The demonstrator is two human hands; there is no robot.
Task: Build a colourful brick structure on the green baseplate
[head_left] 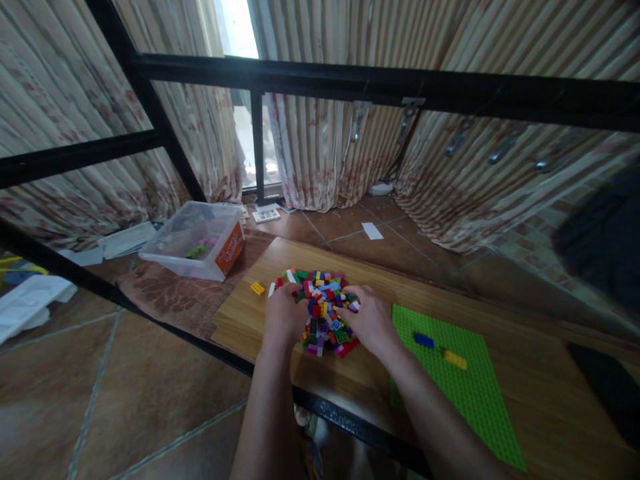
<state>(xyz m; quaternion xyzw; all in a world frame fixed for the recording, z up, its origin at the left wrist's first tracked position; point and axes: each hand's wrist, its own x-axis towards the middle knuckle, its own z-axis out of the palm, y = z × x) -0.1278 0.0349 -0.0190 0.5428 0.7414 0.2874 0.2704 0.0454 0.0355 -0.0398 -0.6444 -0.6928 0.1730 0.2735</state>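
Observation:
A heap of loose, many-coloured building bricks (324, 308) lies on the wooden board. My left hand (286, 312) rests against the heap's left side, thumb and fingers apart and curved among the bricks. On the right side, my right hand (369, 319) touches the heap with its thumb and fingers spread; some small bricks show between them. Neither hand visibly grips a brick. To the right lies a green baseplate (470, 400), partly covered by my right forearm. A blue brick (424, 341) and a yellow brick (455, 360) are on it.
A single yellow-orange brick (257, 288) lies left of the heap. Beyond it, a clear plastic box (193, 233) with a few pieces inside stands on a brown cloth (175, 300). A black metal frame (325, 73) crosses in front of striped curtains.

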